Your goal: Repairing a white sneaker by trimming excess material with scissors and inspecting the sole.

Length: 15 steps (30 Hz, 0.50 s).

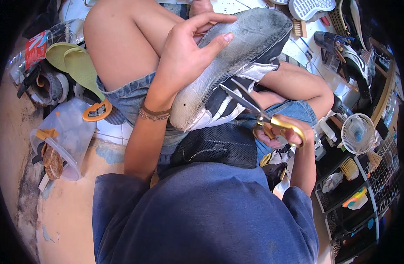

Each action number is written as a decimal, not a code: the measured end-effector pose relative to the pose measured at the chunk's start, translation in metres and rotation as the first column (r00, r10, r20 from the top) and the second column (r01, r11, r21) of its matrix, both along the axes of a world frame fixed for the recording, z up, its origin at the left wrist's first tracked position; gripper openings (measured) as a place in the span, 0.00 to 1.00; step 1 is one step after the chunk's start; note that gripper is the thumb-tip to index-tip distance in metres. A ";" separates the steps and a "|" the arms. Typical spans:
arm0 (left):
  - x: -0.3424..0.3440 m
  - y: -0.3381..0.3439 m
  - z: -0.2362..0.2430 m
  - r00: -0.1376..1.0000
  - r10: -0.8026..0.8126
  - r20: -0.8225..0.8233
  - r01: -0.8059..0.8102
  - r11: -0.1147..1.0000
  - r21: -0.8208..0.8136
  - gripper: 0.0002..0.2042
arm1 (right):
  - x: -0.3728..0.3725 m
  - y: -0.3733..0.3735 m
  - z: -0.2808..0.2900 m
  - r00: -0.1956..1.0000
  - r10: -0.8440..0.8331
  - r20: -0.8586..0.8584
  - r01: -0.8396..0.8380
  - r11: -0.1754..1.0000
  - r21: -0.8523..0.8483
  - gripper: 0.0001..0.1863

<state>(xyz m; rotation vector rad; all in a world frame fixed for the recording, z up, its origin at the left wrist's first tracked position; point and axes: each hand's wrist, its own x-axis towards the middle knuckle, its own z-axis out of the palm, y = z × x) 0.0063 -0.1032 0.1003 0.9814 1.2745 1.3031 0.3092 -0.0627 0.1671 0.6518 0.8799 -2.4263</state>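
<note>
A black-and-white shoe (243,46) lies across my lap with its worn grey underside turned up and a stitched seam along its edge. My left hand (184,59) grips it, the thumb and forefinger lying against the underside and the other fingers partly hidden. In my right hand (292,132) are gold-handled scissors (265,116). Their blades are spread a little and point toward the seam along the shoe's near side. Whether the tips touch the shoe, I cannot tell.
A clear plastic bin (78,127) tips on its side at the left, near yellow insoles (70,59) and a grey shoe (52,83). To the right are a small white fan (358,133), a yellow brush (349,169) and a wire rack (382,171). A wooden brush (299,28) lies at the far right.
</note>
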 end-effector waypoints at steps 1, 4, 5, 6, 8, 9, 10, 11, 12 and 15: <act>0.001 0.000 0.000 1.000 0.001 -0.001 -0.001 1.000 0.008 0.15 | -0.002 0.004 0.005 0.996 0.084 0.001 -0.083 0.982 0.167 0.47; 0.007 -0.001 0.001 0.991 0.031 -0.130 -0.038 0.998 -0.049 0.13 | -0.006 0.008 0.014 0.986 0.167 0.012 -0.153 0.875 0.460 0.42; 0.008 -0.002 0.002 0.991 0.028 -0.130 -0.034 0.998 -0.049 0.13 | -0.006 0.009 0.016 0.968 0.248 0.042 -0.223 0.771 0.596 0.40; 0.010 -0.002 0.002 0.986 0.049 -0.161 -0.057 0.997 -0.045 0.12 | -0.006 0.009 0.016 0.959 0.280 0.039 -0.245 0.752 0.613 0.42; 0.013 -0.005 0.003 0.979 0.071 -0.192 -0.080 0.996 -0.039 0.11 | -0.008 0.007 0.012 0.976 0.214 0.039 -0.211 0.889 0.407 0.46; 0.014 -0.006 0.004 0.964 0.099 -0.246 -0.103 0.995 -0.001 0.11 | -0.009 0.001 0.009 0.992 0.122 -0.018 -0.114 0.964 0.240 0.47; 0.016 -0.007 0.005 0.947 0.132 -0.293 -0.127 0.991 0.036 0.10 | -0.012 -0.004 0.006 0.997 0.057 -0.050 -0.050 0.990 0.133 0.48; 0.018 -0.007 0.006 0.946 0.128 -0.297 -0.121 0.992 0.040 0.10 | -0.015 -0.008 0.003 0.995 0.094 -0.036 -0.092 0.994 0.055 0.50; 0.021 -0.007 0.007 0.940 0.107 -0.325 -0.093 0.994 0.060 0.10 | -0.019 -0.017 0.001 0.992 -0.087 0.095 0.047 0.931 0.362 0.51; 0.026 -0.007 0.008 0.935 0.065 -0.350 -0.049 0.997 0.055 0.10 | -0.024 -0.018 0.001 0.958 -0.277 0.076 0.228 0.894 0.385 0.51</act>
